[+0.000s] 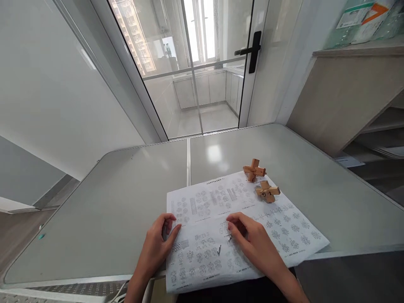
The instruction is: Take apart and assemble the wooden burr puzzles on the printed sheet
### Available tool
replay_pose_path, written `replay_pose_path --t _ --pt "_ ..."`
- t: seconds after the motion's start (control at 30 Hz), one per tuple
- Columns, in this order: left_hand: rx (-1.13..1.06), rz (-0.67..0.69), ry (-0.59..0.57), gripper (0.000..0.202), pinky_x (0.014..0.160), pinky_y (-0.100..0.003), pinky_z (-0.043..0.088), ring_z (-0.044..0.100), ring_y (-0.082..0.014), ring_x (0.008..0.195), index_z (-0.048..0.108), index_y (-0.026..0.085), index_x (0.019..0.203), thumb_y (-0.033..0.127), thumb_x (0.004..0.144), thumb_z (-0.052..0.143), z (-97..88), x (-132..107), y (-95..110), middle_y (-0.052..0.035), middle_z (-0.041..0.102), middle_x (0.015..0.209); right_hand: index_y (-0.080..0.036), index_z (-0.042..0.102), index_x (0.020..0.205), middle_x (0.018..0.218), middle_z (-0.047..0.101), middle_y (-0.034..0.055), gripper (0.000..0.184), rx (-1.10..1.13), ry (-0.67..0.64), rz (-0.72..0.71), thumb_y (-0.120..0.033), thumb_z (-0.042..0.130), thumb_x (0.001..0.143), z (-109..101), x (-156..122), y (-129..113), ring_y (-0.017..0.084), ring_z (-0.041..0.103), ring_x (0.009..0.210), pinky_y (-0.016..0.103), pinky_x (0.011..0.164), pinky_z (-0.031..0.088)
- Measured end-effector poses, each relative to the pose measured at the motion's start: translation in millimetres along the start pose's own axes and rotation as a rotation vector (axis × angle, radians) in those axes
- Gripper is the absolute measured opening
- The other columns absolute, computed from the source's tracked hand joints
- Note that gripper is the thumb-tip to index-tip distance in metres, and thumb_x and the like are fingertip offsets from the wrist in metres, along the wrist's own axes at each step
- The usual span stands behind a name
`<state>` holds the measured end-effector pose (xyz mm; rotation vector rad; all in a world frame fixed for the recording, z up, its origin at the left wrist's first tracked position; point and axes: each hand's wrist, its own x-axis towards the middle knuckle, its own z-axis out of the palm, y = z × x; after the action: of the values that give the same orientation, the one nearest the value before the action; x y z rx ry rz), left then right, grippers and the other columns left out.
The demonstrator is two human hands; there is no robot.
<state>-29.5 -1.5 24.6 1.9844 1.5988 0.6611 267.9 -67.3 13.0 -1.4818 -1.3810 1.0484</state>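
A large white printed sheet (pixel 202 229) with rows of small line drawings lies on the table, its near edge hanging over the table's front. At its left edge rests my left hand (pixel 158 242), thumb and forefinger apart, holding nothing visible. My right hand (pixel 252 240) is over the sheet's middle with its fingers curled and the thumb tip close to the forefinger; nothing shows between them. Small dark marks or tears appear in the paper beside it. Two wooden burr puzzles stand at the far right of the sheet: one (pixel 254 170) farther back, the other (pixel 267 192) nearer, with dark lettering.
The grey table (pixel 126 210) has a pale seam across it. Beyond stands a glass door (pixel 195 84) with a black handle (pixel 254 51). On the right is a wooden shelf unit (pixel 341 97) with clear packages (pixel 356 25) on top. A small green bit (pixel 41 236) lies at left.
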Motion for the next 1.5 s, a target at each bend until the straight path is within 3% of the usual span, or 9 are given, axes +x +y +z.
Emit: replay_pose_path --t 0.33,0.87,1.13,1.23,1.3,1.5 --pt "-0.01 -0.011 0.017 0.033 0.073 -0.031 0.053 0.063 -0.0198 0.074 0.06 0.024 0.108 0.056 0.098 0.06 0.3 -2 -3 0.0012 0.062 0.08 -0.025 0.066 0.107 0.1 0.075 0.006 0.024 -0.037 0.081 0.004 -0.042 0.05 0.106 14 17 0 0.024 0.07 0.09 0.035 0.072 0.052" --pt "-0.011 0.008 0.011 0.036 0.076 -0.034 0.057 0.068 -0.022 0.078 0.065 0.024 0.108 0.057 0.099 0.055 -0.6 0 0 -0.0022 0.07 0.086 -0.024 0.067 0.107 0.098 0.074 0.0068 0.026 -0.022 0.102 -0.012 -0.044 0.049 0.106 14 24 5 0.025 0.069 0.087 0.038 0.074 0.053" --pt "0.093 0.15 0.108 0.031 0.089 -0.04 0.062 0.072 -0.0279 0.101 0.071 0.025 0.109 0.052 0.098 0.059 -2.0 6 -5 -0.008 0.074 0.11 -0.023 0.066 0.108 0.1 0.074 0.008 0.024 -0.014 0.085 -0.029 -0.041 0.048 0.106 13 25 -1 0.026 0.07 0.091 0.038 0.077 0.055" --pt "0.109 0.182 0.118 0.03 0.091 -0.042 0.062 0.072 -0.0286 0.104 0.071 0.025 0.108 0.051 0.097 0.062 -1.2 8 -8 -0.0074 0.075 0.11 -0.023 0.066 0.11 0.102 0.074 0.0075 0.023 -0.043 0.053 -0.066 -0.04 0.05 0.106 3 26 -6 0.025 0.071 0.093 0.036 0.078 0.056" --pt "0.107 0.189 0.122 0.029 0.093 -0.043 0.062 0.072 -0.0288 0.104 0.072 0.025 0.108 0.051 0.096 0.063 -0.6 9 -9 -0.007 0.075 0.11 -0.024 0.065 0.114 0.103 0.074 0.0067 0.024 -0.097 0.103 -0.101 -0.041 0.051 0.105 -13 30 -9 0.024 0.07 0.091 0.035 0.074 0.055" --pt "0.083 0.167 0.102 0.031 0.095 -0.045 0.061 0.07 -0.0293 0.107 0.071 0.024 0.109 0.051 0.097 0.061 -0.6 7 -9 -0.009 0.074 0.112 -0.022 0.066 0.112 0.106 0.073 0.009 0.027 -0.366 0.488 -0.209 -0.043 0.052 0.104 -88 67 -12 0.023 0.068 0.085 0.034 0.069 0.052"
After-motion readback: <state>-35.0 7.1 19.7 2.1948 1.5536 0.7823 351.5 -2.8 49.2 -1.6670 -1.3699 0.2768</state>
